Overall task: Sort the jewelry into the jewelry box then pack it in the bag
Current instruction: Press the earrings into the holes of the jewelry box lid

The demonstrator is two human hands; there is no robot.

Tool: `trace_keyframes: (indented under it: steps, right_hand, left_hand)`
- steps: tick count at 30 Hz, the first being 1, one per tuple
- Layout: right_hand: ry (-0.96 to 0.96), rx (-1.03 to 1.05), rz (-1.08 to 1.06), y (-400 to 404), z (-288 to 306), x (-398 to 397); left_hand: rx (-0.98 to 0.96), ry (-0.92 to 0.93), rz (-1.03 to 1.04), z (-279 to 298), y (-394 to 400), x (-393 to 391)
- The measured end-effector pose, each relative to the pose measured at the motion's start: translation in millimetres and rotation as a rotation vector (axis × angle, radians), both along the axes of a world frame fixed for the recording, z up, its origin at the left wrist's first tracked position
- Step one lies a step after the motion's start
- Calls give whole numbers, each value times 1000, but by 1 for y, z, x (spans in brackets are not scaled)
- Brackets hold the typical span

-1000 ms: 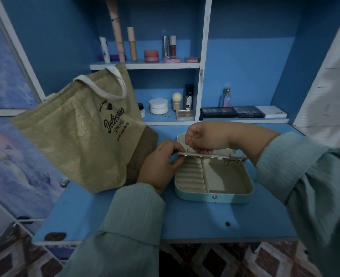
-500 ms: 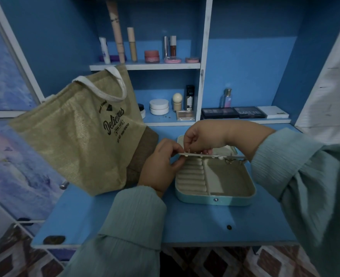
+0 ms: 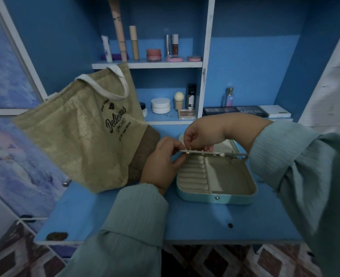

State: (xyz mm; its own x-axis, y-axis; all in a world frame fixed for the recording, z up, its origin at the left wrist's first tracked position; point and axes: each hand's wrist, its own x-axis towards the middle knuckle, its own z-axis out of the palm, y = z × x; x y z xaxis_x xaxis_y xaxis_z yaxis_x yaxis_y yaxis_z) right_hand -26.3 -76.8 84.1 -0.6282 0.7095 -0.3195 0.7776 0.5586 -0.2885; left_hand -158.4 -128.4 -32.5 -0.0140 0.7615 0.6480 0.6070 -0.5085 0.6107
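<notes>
A teal jewelry box (image 3: pixel 215 197) lies open on the blue desk, showing cream ring rolls on the left and a bare compartment on the right. A thin cream panel (image 3: pixel 205 152) is held level over the box's far side. My left hand (image 3: pixel 161 164) pinches the panel's left end. My right hand (image 3: pixel 203 132) reaches in from above, its fingertips pinching a small jewelry piece (image 3: pixel 187 147) at the panel's top; I cannot make out what kind. A metal piece of jewelry (image 3: pixel 230 158) dangles under the panel's right end. The tan burlap bag (image 3: pixel 81 136) stands just left of the box.
Shelves behind the desk hold cosmetics: tubes and jars (image 3: pixel 154 54) on the upper shelf, a white jar (image 3: pixel 160 105) and makeup palettes (image 3: pixel 235 111) on the lower one. The desk's front edge (image 3: pixel 165 241) is close to me. A cupboard knob (image 3: pixel 65 182) sticks out at the left.
Both hands stay at the panel. My right hand's fingertips have shifted slightly toward the panel's left end.
</notes>
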Motion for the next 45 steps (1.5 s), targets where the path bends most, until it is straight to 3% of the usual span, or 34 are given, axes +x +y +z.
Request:
trace_keyframes:
  steps: [6, 11, 16, 19, 22, 31, 38, 45]
  right_hand:
    - [51, 25, -12, -1, -1, 1]
    - [183, 96, -75, -3, 9, 19]
    - [112, 185, -147, -1, 24, 57]
    - [122, 181, -284, 0, 28, 79]
    - [282, 86, -446, 3, 22, 96]
    - [800, -129, -794, 32, -23, 101]
    - [602, -177, -862, 52, -46, 95]
    - [561, -119, -818, 56, -65, 101]
  left_hand:
    - [-42, -28, 18, 2, -2, 1]
    - [-131, -174, 28, 8, -2, 6]
    - [-229, -307, 25, 17, 5, 11]
    - [-294, -385, 20, 28, 13, 15]
    - [-332, -418, 33, 35, 22, 17]
    - [-351, -289, 101, 22, 54, 16]
    - [-446, -114, 93, 12, 66, 11]
    - [-574, -39, 139, 6, 74, 10]
